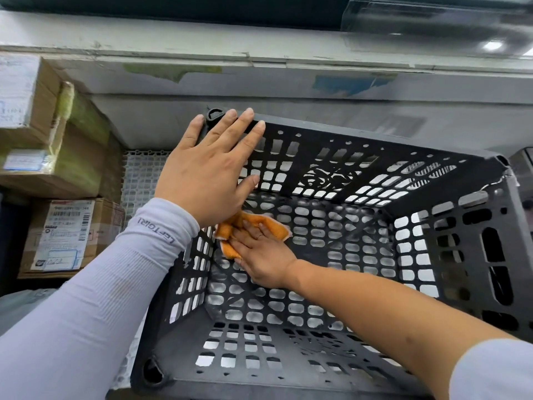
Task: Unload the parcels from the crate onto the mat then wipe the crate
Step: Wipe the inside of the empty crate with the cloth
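A black perforated plastic crate (pixel 375 145) fills the middle and right of the view, with nothing inside but a cloth. My left hand (pixel 210 168) lies flat with straight fingers over the crate's far left corner and rim. Down inside, my right hand (pixel 262 252) presses an orange cloth (pixel 253 223) flat against the crate's floor near the left wall. Cardboard parcels (pixel 66 235) are stacked to the left of the crate. A white grid mat (pixel 141 174) shows between the parcels and the crate.
More taped cardboard boxes (pixel 49 125) are piled at the upper left. A grey wall ledge (pixel 288 82) runs behind the crate. A grey plastic bag (pixel 20 307) lies at the lower left. The crate's right rim (pixel 504 180) is cracked.
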`<action>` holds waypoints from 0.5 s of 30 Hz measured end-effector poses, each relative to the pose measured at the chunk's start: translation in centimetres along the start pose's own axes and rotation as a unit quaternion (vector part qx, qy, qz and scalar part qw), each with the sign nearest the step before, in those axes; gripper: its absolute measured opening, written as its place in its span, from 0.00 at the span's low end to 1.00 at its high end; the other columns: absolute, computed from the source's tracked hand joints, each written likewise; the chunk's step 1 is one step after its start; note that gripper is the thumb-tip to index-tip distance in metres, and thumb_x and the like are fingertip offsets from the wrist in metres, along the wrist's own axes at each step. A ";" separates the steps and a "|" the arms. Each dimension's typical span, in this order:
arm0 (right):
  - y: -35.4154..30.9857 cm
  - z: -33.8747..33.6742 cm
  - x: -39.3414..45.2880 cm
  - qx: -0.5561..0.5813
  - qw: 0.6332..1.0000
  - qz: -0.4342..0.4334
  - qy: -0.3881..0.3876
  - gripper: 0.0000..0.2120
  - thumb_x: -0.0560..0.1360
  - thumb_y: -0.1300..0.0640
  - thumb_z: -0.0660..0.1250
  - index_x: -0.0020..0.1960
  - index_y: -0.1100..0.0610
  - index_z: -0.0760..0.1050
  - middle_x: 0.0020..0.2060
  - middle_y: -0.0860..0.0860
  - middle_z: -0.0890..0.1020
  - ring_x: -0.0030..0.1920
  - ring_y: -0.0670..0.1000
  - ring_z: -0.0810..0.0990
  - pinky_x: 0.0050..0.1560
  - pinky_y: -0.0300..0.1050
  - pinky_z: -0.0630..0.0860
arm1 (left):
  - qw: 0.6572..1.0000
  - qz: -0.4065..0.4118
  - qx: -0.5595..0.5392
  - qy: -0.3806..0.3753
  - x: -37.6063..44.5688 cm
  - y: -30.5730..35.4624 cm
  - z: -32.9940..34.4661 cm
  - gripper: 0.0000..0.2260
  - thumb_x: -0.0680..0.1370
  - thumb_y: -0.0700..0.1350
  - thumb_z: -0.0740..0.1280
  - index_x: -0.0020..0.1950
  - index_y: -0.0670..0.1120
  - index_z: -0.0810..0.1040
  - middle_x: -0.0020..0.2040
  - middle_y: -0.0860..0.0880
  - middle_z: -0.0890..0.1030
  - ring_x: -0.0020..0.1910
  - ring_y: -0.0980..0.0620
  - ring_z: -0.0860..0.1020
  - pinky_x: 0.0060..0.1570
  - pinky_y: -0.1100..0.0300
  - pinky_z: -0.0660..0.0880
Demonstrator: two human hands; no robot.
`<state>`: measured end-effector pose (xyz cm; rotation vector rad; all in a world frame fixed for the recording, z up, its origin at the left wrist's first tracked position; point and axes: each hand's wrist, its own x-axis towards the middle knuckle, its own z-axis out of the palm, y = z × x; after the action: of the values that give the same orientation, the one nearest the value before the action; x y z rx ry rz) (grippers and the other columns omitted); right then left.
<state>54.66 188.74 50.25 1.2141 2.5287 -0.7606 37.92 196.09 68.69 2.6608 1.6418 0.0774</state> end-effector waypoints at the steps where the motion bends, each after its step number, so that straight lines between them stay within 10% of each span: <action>1: 0.0 0.3 -0.4 -0.008 1.000 -0.013 -0.006 0.30 0.86 0.44 0.48 0.85 0.53 0.49 0.84 0.50 0.48 0.83 0.56 0.38 0.81 0.60 0.37 | 1.000 0.001 0.001 -0.002 0.0 0.0 0.0 0.34 0.83 0.63 0.52 0.85 0.54 0.45 0.85 0.52 0.45 0.84 0.53 0.45 0.81 0.44 0.42; 15: 2.1 2.5 -6.7 -0.072 0.976 -0.189 -0.082 0.28 0.86 0.45 0.50 0.84 0.52 0.55 0.83 0.51 0.56 0.83 0.58 0.46 0.80 0.62 0.42 | 1.000 0.001 -0.002 0.001 0.0 0.0 0.1 0.34 0.83 0.63 0.53 0.85 0.54 0.45 0.85 0.52 0.46 0.84 0.53 0.45 0.81 0.45 0.42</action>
<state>60.49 184.06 50.23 0.6037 2.6503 -0.7045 37.93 196.11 68.58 2.6602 1.6365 0.0833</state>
